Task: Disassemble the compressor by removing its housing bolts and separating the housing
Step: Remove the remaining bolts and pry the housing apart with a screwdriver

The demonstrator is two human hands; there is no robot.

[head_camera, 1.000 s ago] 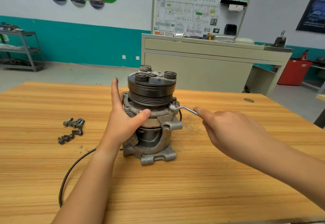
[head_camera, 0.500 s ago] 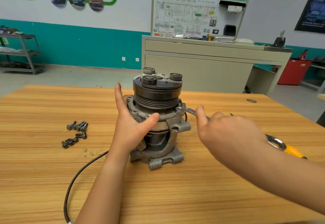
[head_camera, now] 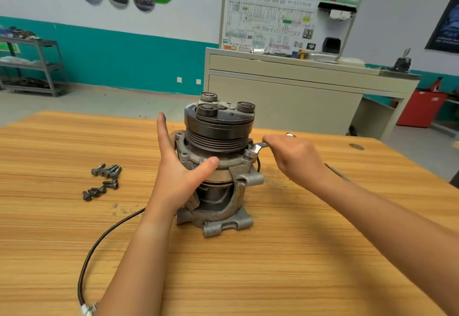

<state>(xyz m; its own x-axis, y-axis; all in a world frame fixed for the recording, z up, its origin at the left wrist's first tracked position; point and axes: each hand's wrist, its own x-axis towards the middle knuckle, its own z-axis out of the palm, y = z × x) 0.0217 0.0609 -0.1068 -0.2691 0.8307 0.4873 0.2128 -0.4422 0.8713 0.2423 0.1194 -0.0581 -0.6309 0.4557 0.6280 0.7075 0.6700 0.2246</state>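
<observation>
The compressor (head_camera: 218,166) stands upright on the wooden table (head_camera: 273,253), its dark grooved pulley on top and grey cast housing below. My left hand (head_camera: 180,174) steadies it from the left, thumb pressed on the housing flange and fingers straight along its side. My right hand (head_camera: 295,157) grips the handle of a silver wrench (head_camera: 255,149) whose head sits on a bolt at the right edge of the flange. Several removed bolts (head_camera: 103,181) lie loose on the table to the left.
A black cable (head_camera: 99,248) runs from the compressor's base toward the near left edge. A thin metal rod (head_camera: 337,171) lies behind my right forearm. Beyond the table stand a beige cabinet (head_camera: 285,97) with a diagram board and a grey shelf (head_camera: 32,67).
My right hand has swung the wrench handle from the front right round toward the back, turning it on the flange bolt. The left hand has kept its hold on the compressor.
</observation>
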